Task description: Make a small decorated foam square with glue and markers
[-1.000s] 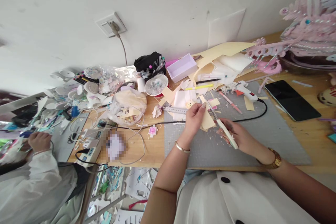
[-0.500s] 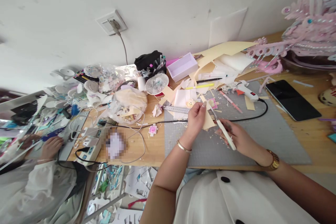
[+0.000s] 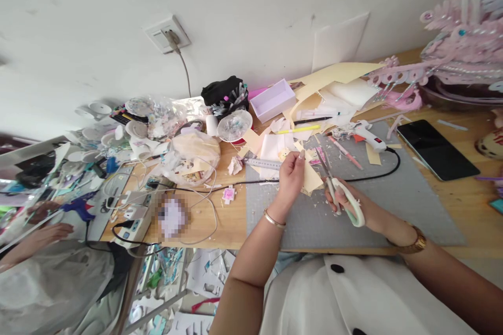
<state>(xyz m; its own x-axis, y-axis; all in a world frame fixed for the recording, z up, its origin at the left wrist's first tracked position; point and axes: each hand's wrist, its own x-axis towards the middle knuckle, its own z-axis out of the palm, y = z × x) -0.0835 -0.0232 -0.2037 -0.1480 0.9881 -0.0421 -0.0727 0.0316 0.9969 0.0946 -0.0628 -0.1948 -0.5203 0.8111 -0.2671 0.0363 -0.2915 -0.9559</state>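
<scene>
My left hand (image 3: 291,175) is closed in a pinch on a piece of cream card (image 3: 313,179), held over the grey cutting mat (image 3: 416,214). In my right hand (image 3: 365,208) are scissors with pale handles (image 3: 357,210). Their blades (image 3: 325,164) are spread apart, pointing away from me just right of the card. A small cream piece with a drawn face (image 3: 283,153) lies behind my left hand, partly hidden by it. Near the blades rests a pink patterned piece (image 3: 316,155). A metal ruler (image 3: 261,163) lies to the left.
A white glue gun (image 3: 371,137), its black cable and a phone (image 3: 438,149) lie to the right. Behind are a lilac box (image 3: 273,100) and a bowl of beads (image 3: 234,125). A power strip (image 3: 135,225) stands left, beside a co-worker's hand (image 3: 51,235) and blue glue gun (image 3: 80,209).
The scissors have turned and their blades and handles have opened apart. The card in my left hand has tilted slightly. The co-worker's hand has drawn back left from the blue glue gun.
</scene>
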